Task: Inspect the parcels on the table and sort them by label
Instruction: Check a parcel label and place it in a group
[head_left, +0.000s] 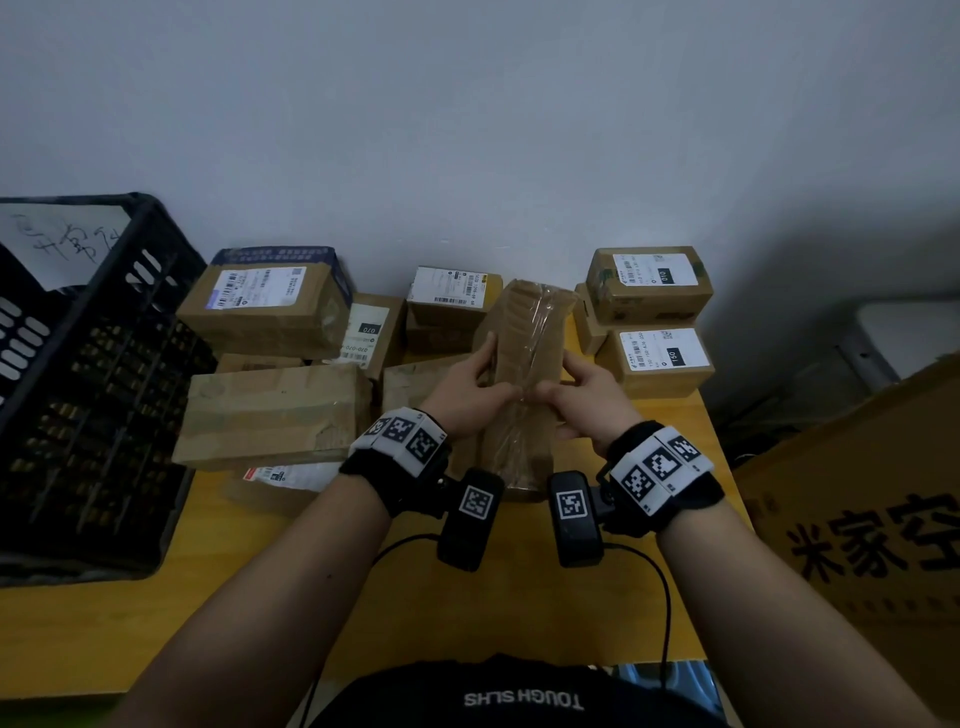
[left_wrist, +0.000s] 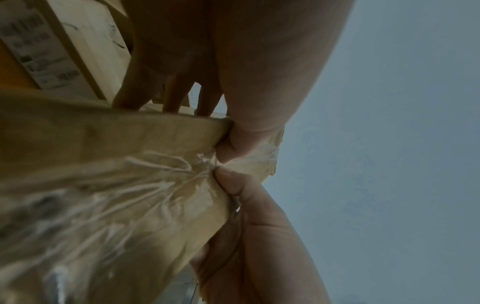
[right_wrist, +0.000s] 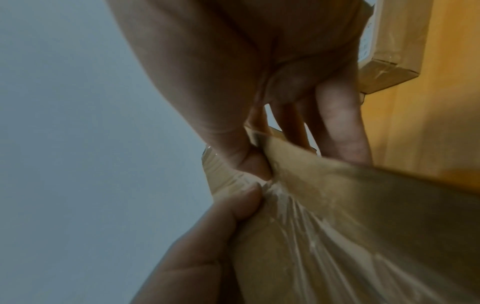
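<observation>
A long brown taped parcel (head_left: 524, 364) is held tilted up above the yellow table (head_left: 519, 597), no label showing on its near face. My left hand (head_left: 470, 387) grips its left edge, thumb on the taped face, fingers behind. My right hand (head_left: 582, 392) grips the right edge the same way. In the left wrist view the parcel (left_wrist: 103, 174) shows wrinkled tape with both thumbs meeting on it. The right wrist view shows the parcel (right_wrist: 363, 216) likewise. Labelled parcels lie behind: one marked 010 (head_left: 652, 283) stacked over one marked 150 (head_left: 660, 358), one marked 070 (head_left: 371, 332).
A black plastic crate (head_left: 93, 384) stands at the left on the table. Several more brown parcels (head_left: 270, 410) pile up left of my hands. A big printed cardboard box (head_left: 862, 519) stands at the right off the table. A grey wall backs the table.
</observation>
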